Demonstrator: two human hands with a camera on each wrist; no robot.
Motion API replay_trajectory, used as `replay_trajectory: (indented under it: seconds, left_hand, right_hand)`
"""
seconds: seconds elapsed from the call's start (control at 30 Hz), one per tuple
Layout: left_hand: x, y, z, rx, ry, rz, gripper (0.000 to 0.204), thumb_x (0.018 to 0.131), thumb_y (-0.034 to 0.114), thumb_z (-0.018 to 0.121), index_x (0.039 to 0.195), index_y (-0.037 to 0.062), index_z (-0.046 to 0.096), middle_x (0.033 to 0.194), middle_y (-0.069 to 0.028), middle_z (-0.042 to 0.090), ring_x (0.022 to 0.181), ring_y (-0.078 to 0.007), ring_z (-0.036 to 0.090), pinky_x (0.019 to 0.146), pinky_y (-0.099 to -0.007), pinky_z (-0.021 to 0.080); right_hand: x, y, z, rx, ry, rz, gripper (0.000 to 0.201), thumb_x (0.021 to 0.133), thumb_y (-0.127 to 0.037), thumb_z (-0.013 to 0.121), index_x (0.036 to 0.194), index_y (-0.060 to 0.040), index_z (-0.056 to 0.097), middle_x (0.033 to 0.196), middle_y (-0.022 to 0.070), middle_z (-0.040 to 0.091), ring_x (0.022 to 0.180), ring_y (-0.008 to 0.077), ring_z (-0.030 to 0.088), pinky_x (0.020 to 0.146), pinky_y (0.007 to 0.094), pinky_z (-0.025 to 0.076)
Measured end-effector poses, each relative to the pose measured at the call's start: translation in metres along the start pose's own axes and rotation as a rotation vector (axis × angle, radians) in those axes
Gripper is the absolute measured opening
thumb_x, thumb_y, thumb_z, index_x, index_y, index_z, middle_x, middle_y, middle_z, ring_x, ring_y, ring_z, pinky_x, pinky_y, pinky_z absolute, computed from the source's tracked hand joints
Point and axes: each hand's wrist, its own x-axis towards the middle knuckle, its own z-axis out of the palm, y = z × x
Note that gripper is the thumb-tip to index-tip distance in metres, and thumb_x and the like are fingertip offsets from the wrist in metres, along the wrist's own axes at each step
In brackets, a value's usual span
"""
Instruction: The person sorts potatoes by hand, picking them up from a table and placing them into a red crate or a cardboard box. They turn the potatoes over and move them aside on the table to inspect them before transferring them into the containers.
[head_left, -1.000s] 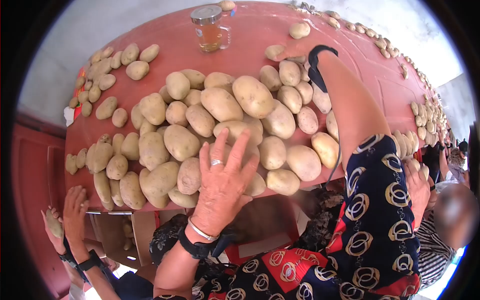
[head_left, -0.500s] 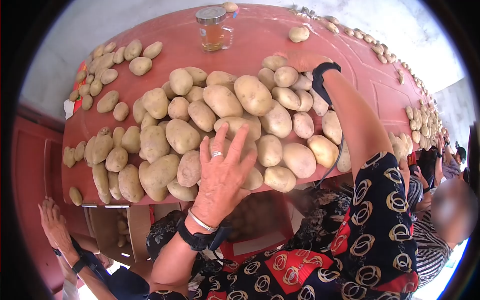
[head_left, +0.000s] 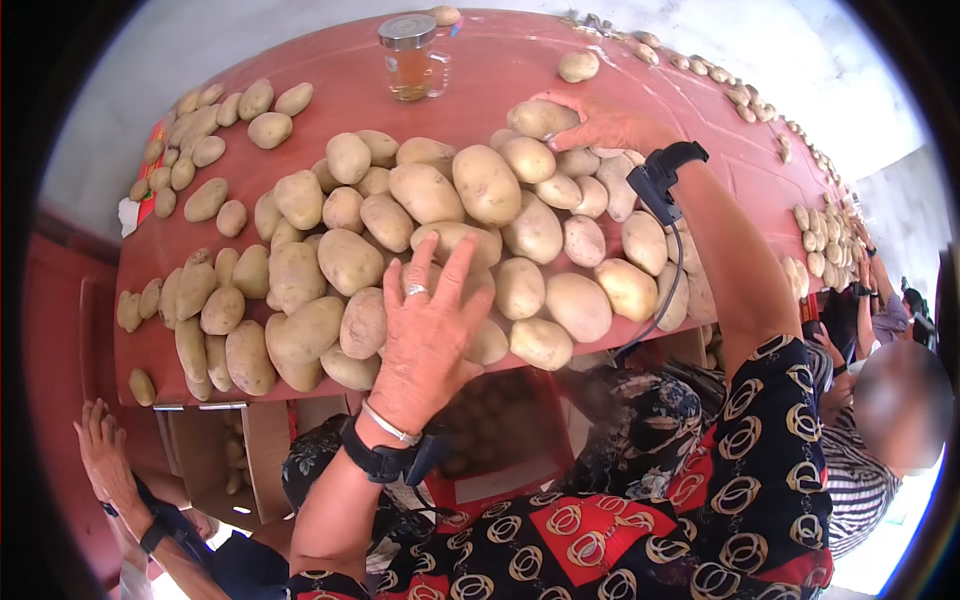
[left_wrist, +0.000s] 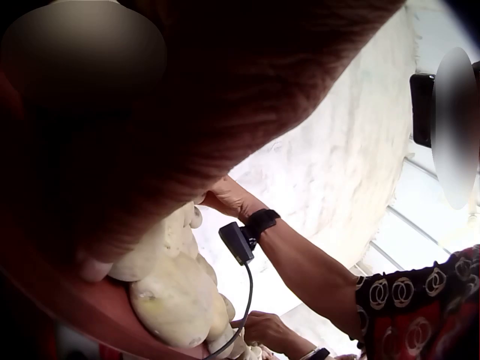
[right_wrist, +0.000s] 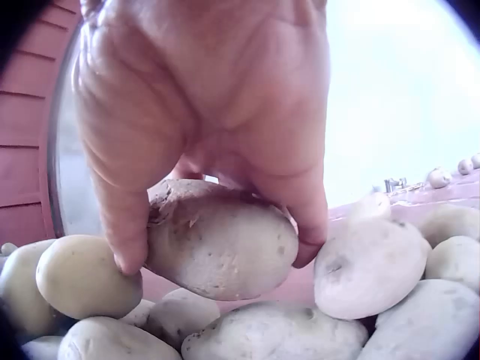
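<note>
1. Pale-brown oval potato (head_left: 541,118) sits at the far edge of the tan potato heap (head_left: 350,262), clamped across its ends by the right hand (head_left: 612,128), likely against rolling.
2. Left hand (head_left: 430,320), fingers apart, rests there, seemingly steadying.

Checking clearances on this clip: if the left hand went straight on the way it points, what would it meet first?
Most likely the potato at its fingertips: the left hand points away from the body, spread fingers overlapping it in the head view. Depth is unclear, so touching can't be confirmed.
</note>
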Motion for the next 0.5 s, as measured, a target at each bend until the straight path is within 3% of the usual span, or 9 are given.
replay_trajectory:
  seconds: [0.17, 0.23, 0.3, 0.37, 0.4, 0.5]
  left_hand:
    - [-0.002, -0.001, 0.004, 0.012, 0.045, 0.012, 0.069, 0.042, 0.020, 0.087, 0.106, 0.0151, 0.063, 0.145, -0.0088, 0.027, 0.134, -0.0379, 0.024, 0.104, -0.0569, 0.028]
    - [-0.001, 0.000, 0.004, 0.017, 0.043, 0.016, 0.069, 0.042, 0.020, 0.087, 0.106, 0.0149, 0.063, 0.144, -0.0087, 0.027, 0.134, -0.0379, 0.025, 0.104, -0.0569, 0.028]
    - [-0.003, -0.001, 0.002, 0.037, 0.043, 0.016, 0.069, 0.041, 0.020, 0.087, 0.106, 0.0147, 0.063, 0.144, -0.0086, 0.027, 0.134, -0.0380, 0.025, 0.104, -0.0568, 0.029]
    - [-0.002, -0.001, 0.004, 0.019, 0.059, 0.022, 0.068, 0.042, 0.020, 0.087, 0.105, 0.0140, 0.064, 0.144, -0.0092, 0.027, 0.133, -0.0380, 0.026, 0.103, -0.0570, 0.029]
    - [-0.002, 0.000, 0.006, 0.016, 0.063, 0.022, 0.068, 0.042, 0.020, 0.087, 0.105, 0.0140, 0.064, 0.144, -0.0092, 0.027, 0.133, -0.0380, 0.026, 0.103, -0.0570, 0.029]
    - [-0.004, -0.003, 0.008, 0.021, 0.101, 0.033, 0.068, 0.041, 0.020, 0.087, 0.105, 0.0137, 0.064, 0.144, -0.0097, 0.028, 0.133, -0.0381, 0.026, 0.103, -0.0572, 0.029]
  right_hand:
    - [-0.046, -0.013, 0.005, 0.075, 0.062, -0.058, 0.067, 0.078, -0.020, 0.068, 0.137, -0.0062, 0.039, 0.131, 0.0108, 0.049, 0.123, 0.0207, 0.043, 0.105, 0.0318, 0.032]
    - [-0.071, -0.028, 0.006, -0.006, 0.088, -0.142, 0.066, 0.075, -0.024, 0.070, 0.133, -0.0065, 0.044, 0.125, 0.0113, 0.055, 0.118, 0.0218, 0.049, 0.100, 0.0332, 0.037]
    - [-0.095, -0.035, 0.016, 0.004, 0.041, -0.070, 0.063, 0.076, -0.021, 0.069, 0.131, -0.0047, 0.045, 0.123, 0.0114, 0.056, 0.115, 0.0219, 0.052, 0.099, 0.0327, 0.039]
    - [-0.114, -0.020, 0.031, -0.177, 0.240, -0.119, 0.063, 0.076, -0.021, 0.069, 0.131, -0.0029, 0.044, 0.122, 0.0134, 0.057, 0.115, 0.0235, 0.053, 0.097, 0.0333, 0.040]
    - [-0.126, -0.023, 0.034, -0.182, 0.238, -0.119, 0.063, 0.076, -0.021, 0.069, 0.131, -0.0029, 0.044, 0.122, 0.0134, 0.057, 0.115, 0.0235, 0.053, 0.097, 0.0333, 0.040]
    - [-0.144, -0.031, 0.048, -0.020, 0.247, -0.027, 0.064, 0.076, -0.022, 0.069, 0.132, -0.0011, 0.044, 0.124, 0.0185, 0.055, 0.117, 0.0288, 0.052, 0.098, 0.0356, 0.040]
